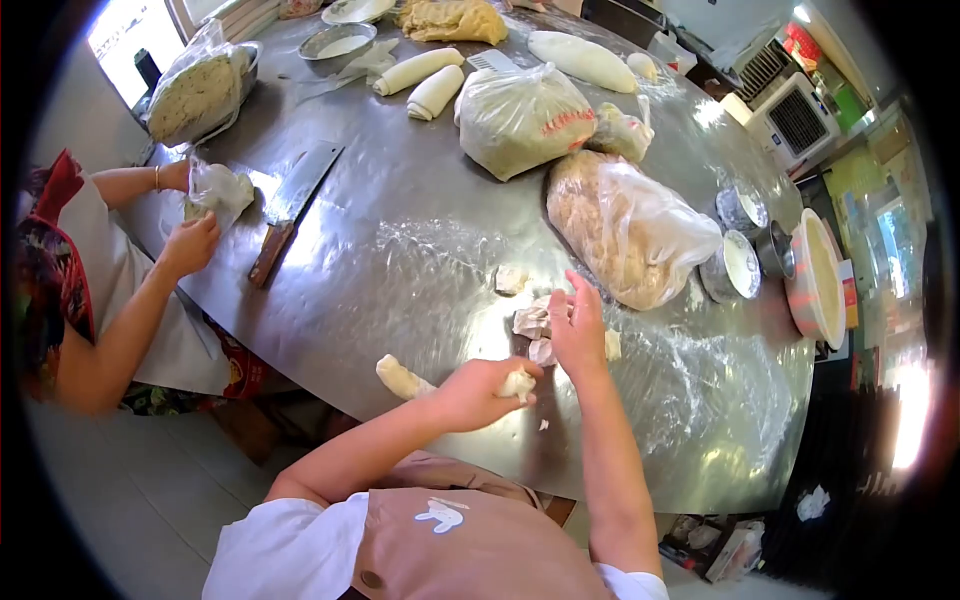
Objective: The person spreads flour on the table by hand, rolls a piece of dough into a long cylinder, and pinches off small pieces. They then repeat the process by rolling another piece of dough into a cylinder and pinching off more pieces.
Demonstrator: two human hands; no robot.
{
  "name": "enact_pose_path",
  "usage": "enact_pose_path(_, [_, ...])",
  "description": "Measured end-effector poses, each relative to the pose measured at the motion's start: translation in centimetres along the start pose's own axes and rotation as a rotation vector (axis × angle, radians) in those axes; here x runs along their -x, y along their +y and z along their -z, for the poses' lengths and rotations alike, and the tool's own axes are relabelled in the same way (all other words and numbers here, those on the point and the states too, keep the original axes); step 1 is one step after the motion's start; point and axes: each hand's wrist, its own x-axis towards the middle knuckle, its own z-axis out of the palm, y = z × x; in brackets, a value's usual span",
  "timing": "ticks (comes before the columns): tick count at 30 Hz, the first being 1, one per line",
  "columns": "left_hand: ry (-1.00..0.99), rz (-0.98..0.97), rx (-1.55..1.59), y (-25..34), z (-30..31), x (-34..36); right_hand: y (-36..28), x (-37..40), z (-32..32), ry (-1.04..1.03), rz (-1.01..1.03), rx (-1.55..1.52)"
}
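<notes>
Dough roll (402,378): at the near edge of the metal table (420,180), pale and slender, one end poking out past the little-finger side of the grip; likely light, soft and stretchy, easily dented. Best taken around the middle with a loose, full-length clasp, not a pinch.
Left hand (480,393): curled snugly around the dough roll, fingers nearly closed, with a pale lump bulging out by the thumb; impossible to tell how much lies inside the palm.
Right hand (578,330): fingers partly spread and raised, nothing visibly gripped, right beside the dough pieces (533,320); contact unclear.
Dough pieces: small, chunky, ragged-faced, dusted with flour; probably tacky where bare, dry where floured, best lifted lightly by the sides.
Brown bag (620,225): bulky, rounded, crumbly-looking contents under thin, wrinkled plastic; likely heavy and sagging, calling for support from below.
Green-tinged bag (520,120): plump, with glossy plastic gathered on top.
Two thick rolls (418,72): smooth, white, side by side.
Cleaver (305,190): broad flat steel blade, wooden handle, lying near the co-worker's hands (190,245), busy with a clear plastic bag (220,190).
Bowls (732,267): round, with white contents, near the right edge.
</notes>
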Motion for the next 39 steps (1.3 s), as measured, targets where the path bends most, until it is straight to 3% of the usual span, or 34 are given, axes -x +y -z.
enact_pose_path(1, [0.022,0.092,-0.104,-0.1,0.1,-0.2,0.1,0.2,-0.1,0.043,-0.018,-0.067])
enact_pose_path(4, [0.113,0.132,-0.023,-1.0,-0.6,-0.2,-1.4,1.8,1.1,0.084,-0.1,-0.125])
enact_pose_path(5, [0.077,0.133,0.069,-1.0,-0.4,-0.5,-2.7,2.8,1.9,0.009,-0.133,-0.109])
enact_pose_path(6, [0.164,0.037,-0.007,-1.7,-0.7,-0.5,-3.1,4.4,1.9,-0.06,-0.142,-0.156])
enact_pose_path(8, [0.307,-0.177,-0.155,-3.5,-1.6,-1.0,-4.0,7.4,1.8,-0.166,0.065,-0.187])
enact_pose_path(10, [0.222,-0.158,-0.115,-2.8,-0.8,-0.4,-3.6,9.1,3.4,-0.118,0.197,-0.038])
enact_pose_path(11, [0.17,-0.143,-0.139,-2.7,-0.6,-0.3,-1.4,9.6,4.1,-0.006,0.17,0.093])
enact_pose_path(13, [0.139,-0.017,-0.052,-1.9,-0.6,0.5,4.2,10.1,7.2,0.167,-0.079,0.316])
enact_pose_path(15, [0.099,0.009,-0.063,-1.6,-0.8,1.3,10.3,10.8,11.0,0.344,-0.403,0.736])
enact_pose_path(17, [0.082,0.042,-0.058,-0.7,-1.2,1.6,18.6,11.5,15.1,0.462,-0.687,0.841])
enact_pose_path(19, [0.087,-0.007,-0.064,-0.9,-2.0,1.6,20.0,9.4,17.9,0.441,-0.877,0.845])
enact_pose_path(22, [0.101,0.003,-0.089,-1.0,-2.8,1.2,19.2,4.3,17.9,0.304,-0.905,0.854])
enact_pose_path(25, [0.176,-0.005,-0.104,-1.5,-3.8,0.8,19.1,2.6,14.3,0.179,-0.6,0.84])
enact_pose_path(28, [0.212,-0.029,-0.171,-1.5,-3.4,0.7,14.3,6.2,11.9,-0.1,-0.273,0.755])
enact_pose_path(31, [0.208,-0.007,-0.157,-1.8,-3.2,0.6,10.8,8.4,13.9,-0.275,-0.307,0.711])
enact_pose_path(34, [0.138,0.005,-0.142,-1.7,-3.0,0.1,11.7,9.4,13.2,0.205,-0.435,0.445])
enact_pose_path(35, [0.152,-0.029,-0.133,-2.1,-3.5,-0.1,11.0,10.2,12.6,0.177,-0.313,0.474])
enact_pose_path(37, [0.154,-0.072,-0.149,-2.0,-3.9,-0.1,3.0,10.1,10.9,-0.142,-0.156,0.18])
enact_pose_path(39, [0.152,-0.098,-0.118,-1.9,-3.7,0.0,-1.8,10.5,7.3,-0.242,0.119,-0.073])
